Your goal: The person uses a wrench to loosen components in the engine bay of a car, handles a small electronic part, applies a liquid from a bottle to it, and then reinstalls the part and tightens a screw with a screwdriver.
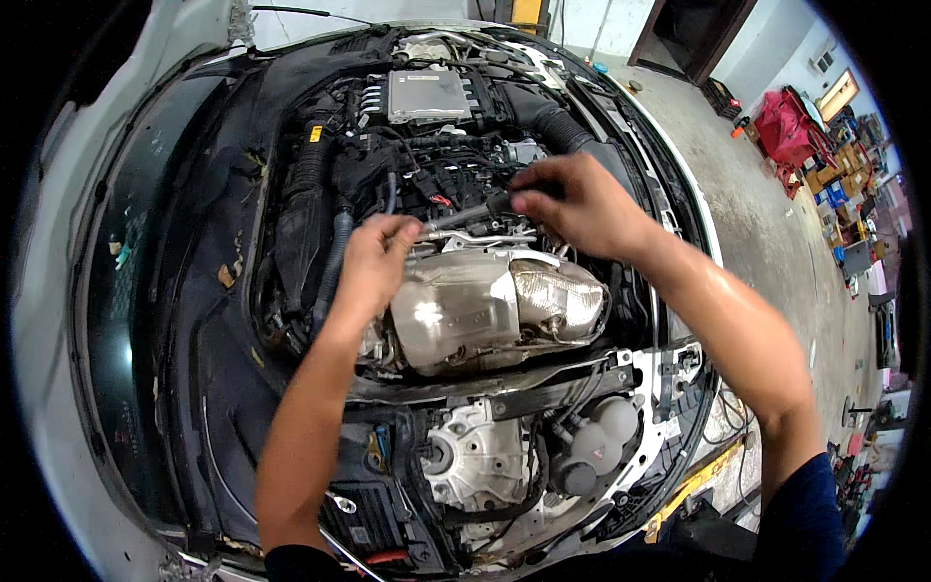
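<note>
Over the engine I hold a slim grey rod-shaped part [468,214] with a thicker black end, roughly level between my hands. Its exact kind cannot be made out. My left hand [375,257] pinches the left end between thumb and fingers. Around the black end the fingers of my right hand [572,199] are curled and partly hidden. Just below the part lies a thin metal pipe [480,238], and nearer to me a large silver heat shield [456,306]. Black wiring and a small red piece [441,201] show behind the part.
A silver control box [427,95] sits on the engine's far side, beside a ribbed black air hose [562,126]. Nearer me are a white plastic reservoir [599,438] and a cast metal strut mount [480,456]. The windscreen [121,291] is left; boxes [844,179] stand far right.
</note>
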{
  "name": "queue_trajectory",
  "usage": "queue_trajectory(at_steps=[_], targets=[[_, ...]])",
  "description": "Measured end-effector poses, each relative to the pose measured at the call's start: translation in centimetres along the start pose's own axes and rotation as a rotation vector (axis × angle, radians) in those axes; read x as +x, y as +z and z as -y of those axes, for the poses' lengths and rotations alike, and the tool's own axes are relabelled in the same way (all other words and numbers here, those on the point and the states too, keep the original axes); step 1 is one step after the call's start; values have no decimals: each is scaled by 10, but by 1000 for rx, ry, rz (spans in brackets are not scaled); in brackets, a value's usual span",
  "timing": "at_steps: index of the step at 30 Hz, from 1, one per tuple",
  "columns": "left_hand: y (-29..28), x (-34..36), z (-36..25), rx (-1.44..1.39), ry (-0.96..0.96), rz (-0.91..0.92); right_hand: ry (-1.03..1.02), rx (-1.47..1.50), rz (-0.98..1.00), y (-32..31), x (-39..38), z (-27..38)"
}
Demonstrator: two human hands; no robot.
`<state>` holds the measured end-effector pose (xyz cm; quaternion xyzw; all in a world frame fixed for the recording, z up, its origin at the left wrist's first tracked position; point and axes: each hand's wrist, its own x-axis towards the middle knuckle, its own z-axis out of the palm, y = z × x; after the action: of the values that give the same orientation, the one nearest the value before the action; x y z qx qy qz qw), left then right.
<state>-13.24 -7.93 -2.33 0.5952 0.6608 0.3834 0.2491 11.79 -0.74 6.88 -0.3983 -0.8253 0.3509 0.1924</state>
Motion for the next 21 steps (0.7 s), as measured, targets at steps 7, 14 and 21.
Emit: queue_trajectory(at_steps=[7, 14, 21], targets=[[19, 72, 40, 296, 159, 80, 155, 116, 39, 19, 68, -50], [43, 100, 43, 397, 108, 240, -123, -527, 23, 17, 106, -42], [50, 135, 48, 656, 95, 528, -285, -778, 88, 26, 133, -22]])
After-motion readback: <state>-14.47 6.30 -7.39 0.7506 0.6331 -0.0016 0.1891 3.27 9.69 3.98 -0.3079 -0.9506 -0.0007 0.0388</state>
